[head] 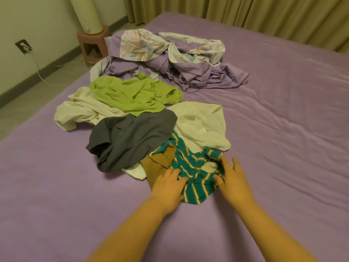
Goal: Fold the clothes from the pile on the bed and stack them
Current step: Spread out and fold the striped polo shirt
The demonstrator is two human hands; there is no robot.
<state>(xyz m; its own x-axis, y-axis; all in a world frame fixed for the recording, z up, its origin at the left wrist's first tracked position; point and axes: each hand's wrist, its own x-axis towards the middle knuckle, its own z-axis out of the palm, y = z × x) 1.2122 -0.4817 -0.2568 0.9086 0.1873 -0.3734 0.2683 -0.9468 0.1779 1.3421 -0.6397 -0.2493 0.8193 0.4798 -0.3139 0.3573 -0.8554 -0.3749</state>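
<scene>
From the head camera, we judge the main risk to be dragging neighbours along: the striped shirt point(196, 176) lies tangled with the brown cloth point(158, 163) just beyond our left hand point(167, 188), and a white garment point(202, 125) overlaps it just past our right hand point(231, 181). If we lift the shirt as it lies, those pieces could ride up with it and slump into a worse heap. The shirt is also bunched between the two hands, so we could easily catch two layers and find no clear edge to fold from. The grey garment point(130, 137), beyond the left hand, touches the same cluster and could shift too.

Both forearms reach forward over the bed point(283, 129), palms down. The left hand rests on the near-left edge of the shirt, fingers spread and slightly bent, pressing rather than pinching. The right hand lies on the shirt's right side, fingers extended into the folds; we cannot tell whether its fingertips have caught any cloth. The green garment point(132, 95) and the crumpled sheets point(179, 59) lie well beyond both hands.
</scene>
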